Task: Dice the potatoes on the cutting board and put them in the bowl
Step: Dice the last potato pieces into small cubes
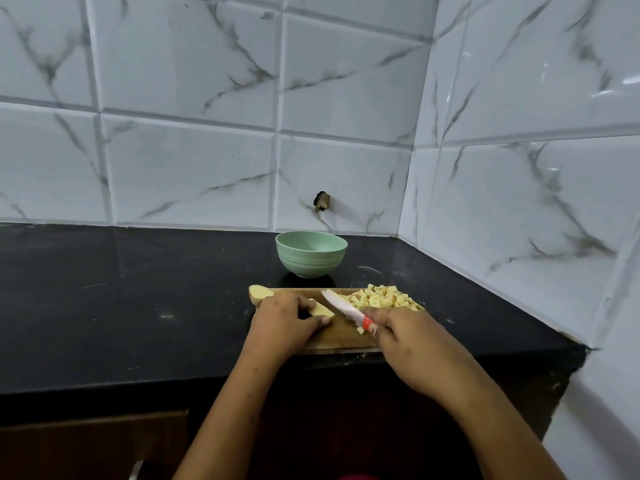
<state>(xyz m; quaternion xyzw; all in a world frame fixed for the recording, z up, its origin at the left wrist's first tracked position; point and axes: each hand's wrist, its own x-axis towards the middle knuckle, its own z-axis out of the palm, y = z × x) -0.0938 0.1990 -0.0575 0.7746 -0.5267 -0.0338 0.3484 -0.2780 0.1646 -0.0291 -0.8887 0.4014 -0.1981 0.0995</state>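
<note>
Two uncut pieces lie on the wooden cutting board (341,340) at centre frame: a pale potato half (261,292) at its upper-left corner and a yellow wedge (320,309) gripped under the curled fingers of the left hand (287,323). The right hand (412,342) clasps the red-handled, white-bladed knife (343,304), beside the heap of diced potato cubes (381,299). Tuck the fingertips back and slice evenly; the round green bowl (311,254) above seems empty, though its bottom is hidden.

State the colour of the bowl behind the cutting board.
Pale green, seen in the head view: the bowl stands on the black counter.

Knife handle (367,322) mostly under R hand (412,344)
</note>
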